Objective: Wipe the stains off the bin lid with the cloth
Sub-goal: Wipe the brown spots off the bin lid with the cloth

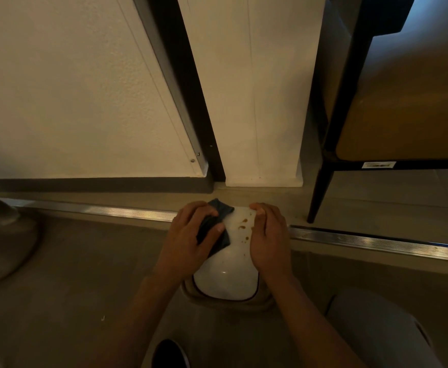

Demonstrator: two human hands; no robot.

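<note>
Now, left hand (191, 235) grips cloth (221, 208) on lid (228, 277) (stains (244, 224) rt), right hand (269, 235) grips lid edge.

Cream wall (58, 88), grey floor (84, 261), dark-legged chair (392, 115) at right.

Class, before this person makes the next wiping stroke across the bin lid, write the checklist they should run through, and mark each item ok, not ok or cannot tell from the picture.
1. Cloth in hand: ok. The left hand grips the dark cloth.
2. Cloth touching the bin lid: ok, it lies on the lid's left part.
3. Lid steadied: ok. The right hand holds its right edge.
4. Stains located: ok. The brown stains show between the hands, to the right of the cloth.
5. Stains removed: not ok, they are not yet wiped.
6. Cloth damp enough: cannot tell.
</note>
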